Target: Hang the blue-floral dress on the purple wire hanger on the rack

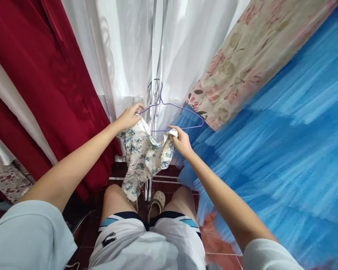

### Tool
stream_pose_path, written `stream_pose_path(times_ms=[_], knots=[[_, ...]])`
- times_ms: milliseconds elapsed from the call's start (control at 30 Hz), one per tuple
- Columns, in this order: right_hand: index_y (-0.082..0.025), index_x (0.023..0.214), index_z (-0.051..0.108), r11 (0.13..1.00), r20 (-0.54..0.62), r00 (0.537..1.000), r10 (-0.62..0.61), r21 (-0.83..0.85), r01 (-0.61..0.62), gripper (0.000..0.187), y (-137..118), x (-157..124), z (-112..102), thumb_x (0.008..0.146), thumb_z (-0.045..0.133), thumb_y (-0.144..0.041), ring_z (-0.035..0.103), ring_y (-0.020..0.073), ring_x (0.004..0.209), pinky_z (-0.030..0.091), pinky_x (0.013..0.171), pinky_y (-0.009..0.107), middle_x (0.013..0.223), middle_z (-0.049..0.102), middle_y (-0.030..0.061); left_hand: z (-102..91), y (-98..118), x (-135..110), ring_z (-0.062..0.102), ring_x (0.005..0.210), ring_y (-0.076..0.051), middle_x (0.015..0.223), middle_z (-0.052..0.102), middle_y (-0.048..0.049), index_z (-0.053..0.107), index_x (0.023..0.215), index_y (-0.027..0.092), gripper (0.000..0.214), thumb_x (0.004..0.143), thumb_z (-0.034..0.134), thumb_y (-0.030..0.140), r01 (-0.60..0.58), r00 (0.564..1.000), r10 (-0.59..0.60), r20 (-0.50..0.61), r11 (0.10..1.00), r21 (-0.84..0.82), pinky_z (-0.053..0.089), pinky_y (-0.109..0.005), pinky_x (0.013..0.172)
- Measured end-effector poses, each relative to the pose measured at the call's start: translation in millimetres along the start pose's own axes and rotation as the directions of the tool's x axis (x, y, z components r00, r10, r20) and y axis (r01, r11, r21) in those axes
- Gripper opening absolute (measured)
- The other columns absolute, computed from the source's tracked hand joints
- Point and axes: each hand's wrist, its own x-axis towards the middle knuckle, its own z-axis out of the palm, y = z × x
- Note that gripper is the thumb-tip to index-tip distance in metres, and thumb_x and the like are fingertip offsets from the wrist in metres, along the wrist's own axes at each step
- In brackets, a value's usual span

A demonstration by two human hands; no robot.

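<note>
A white garment with a blue and yellow floral print hangs between my hands, above my knees. My left hand is closed on its upper left edge, right where the end of a purple hanger enters the garment. With thumb and fingers, my right hand pinches the garment's other upper edge, just below the hanger's lower bar. The right half of the hanger is bare and sticks out past my right hand. Its hook stands upright in front of a metal rack pole; whether it hangs on anything I cannot tell.
Dark red cloth hangs on the left and white cloth behind the pole. To the right are a beige floral cloth and a wide blue tulle skirt. A beige clog is on the red tiled floor.
</note>
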Motion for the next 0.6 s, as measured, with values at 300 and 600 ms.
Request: stream_pose_path(times_ms=[300, 600], knots=[[-0.016, 0.070, 0.061, 0.978, -0.117, 0.977, 0.177, -0.094, -0.188, 0.023, 33.3, 41.5, -91.9, 0.084, 0.061, -0.035, 0.055, 0.0181, 0.064, 0.045, 0.061, 0.029, 0.065, 0.061, 0.0035, -10.1, 10.1, -8.5, 0.059, 0.073, -0.018, 0.082, 0.067, -0.0022, 0.071, 0.110, 0.017, 0.037, 0.082, 0.046, 0.019, 0.020, 0.998, -0.014, -0.060, 0.996, 0.090, 0.042, -0.027, 0.073], [-0.012, 0.083, 0.072, 0.795, 0.408, 0.877, 0.254, 0.428, -0.430, 0.046, -15.7, 32.3, -132.2, 0.079, 0.071, -0.058, 0.066, 0.0221, 0.065, 0.050, 0.057, 0.032, 0.075, 0.072, 0.0102, -18.2, -26.5, -30.5, 0.059, 0.080, -0.021, 0.080, 0.066, -0.0029, 0.068, 0.088, 0.016, 0.038, 0.091, 0.047, 0.046, 0.224, 0.974, -0.225, -0.030, 0.974, -0.042, 0.043, -0.028, 0.078]])
